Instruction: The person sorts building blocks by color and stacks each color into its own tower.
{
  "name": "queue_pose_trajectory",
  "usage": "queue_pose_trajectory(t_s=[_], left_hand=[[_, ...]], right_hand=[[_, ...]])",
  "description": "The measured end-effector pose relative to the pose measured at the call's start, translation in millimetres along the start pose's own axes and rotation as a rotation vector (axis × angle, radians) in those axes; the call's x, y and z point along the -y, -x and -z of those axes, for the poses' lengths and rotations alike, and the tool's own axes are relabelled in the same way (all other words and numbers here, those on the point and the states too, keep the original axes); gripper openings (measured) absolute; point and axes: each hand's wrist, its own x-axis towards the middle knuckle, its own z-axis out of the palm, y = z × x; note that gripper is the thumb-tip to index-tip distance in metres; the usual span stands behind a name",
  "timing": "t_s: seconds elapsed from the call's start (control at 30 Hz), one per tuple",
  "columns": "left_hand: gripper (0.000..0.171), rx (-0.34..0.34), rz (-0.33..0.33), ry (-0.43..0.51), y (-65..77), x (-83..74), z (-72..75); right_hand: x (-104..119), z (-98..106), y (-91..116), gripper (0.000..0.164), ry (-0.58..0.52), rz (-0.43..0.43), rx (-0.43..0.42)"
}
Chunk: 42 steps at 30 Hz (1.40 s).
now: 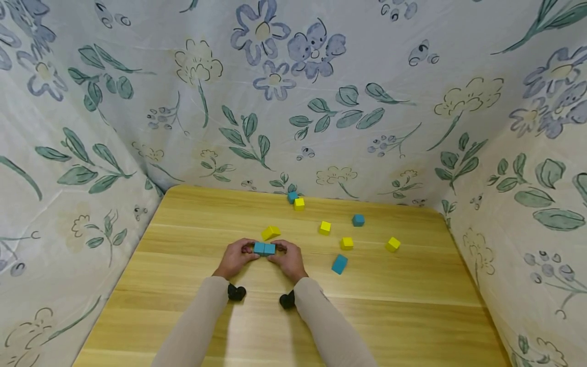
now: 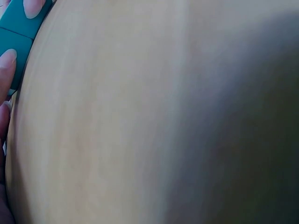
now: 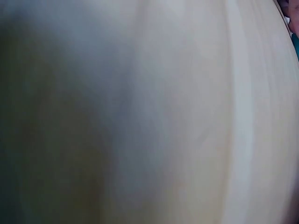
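Two smooth, flat-faced blue blocks (image 1: 264, 248) touch side by side, left of centre on the wood-grained surface (image 1: 403, 321). Left wrist view resolves their seam, fingertips on both; right wrist view catches only a blue sliver. Left hand (image 1: 235, 259) pinches the left block; right hand (image 1: 290, 259), the right one. Just beyond: yellow wedge (image 1: 270, 233). Right: yellow cubes (image 1: 325, 228). Far side: floral cloth (image 1: 275, 142).

No readable text or numbers.

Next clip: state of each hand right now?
Left hand: holding the left blue block between curled fingers.
Right hand: holding the right blue block likewise.
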Motion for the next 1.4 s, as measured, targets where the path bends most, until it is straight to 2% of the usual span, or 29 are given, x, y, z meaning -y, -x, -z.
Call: queue_pose_trajectory(t_s=[0.37, 0.53, 0.7, 0.87, 1.17, 1.27, 1.4], left_hand=[[0.037, 0.001, 0.017, 0.001, 0.7, -0.6, 0.1], [0.036, -0.001, 0.023, 0.008, 0.9, -0.6, 0.5], [0.037, 0.004, 0.026, 0.011, 1.5, -1.4, 0.6], [0.037, 0.006, 0.016, 0.000, 2.0, 0.3, 0.5], [0.037, 0.004, 0.011, 0.007, 0.2, 0.9, 0.3], [0.037, 0.006, 0.012, 0.008, 0.3, 0.7, -0.2], [0.037, 0.011, 0.016, 0.011, 0.5, -0.6, 0.0]], right_hand=[[-1, 4, 3, 0.040, -0.023, -0.009, 0.041], [2, 14, 5, 0.048, -0.049, -0.035, 0.108], [0, 32, 7, 0.055, -0.029, -0.042, 0.149], [-1, 60, 7, 0.054, 0.003, -0.037, 0.089], [-4, 130, 1, 0.042, 0.057, 0.091, -0.116], [-11, 157, -2, 0.041, 0.099, 0.082, -0.164], [-21, 188, -5, 0.043, 0.152, 0.020, -0.194]])
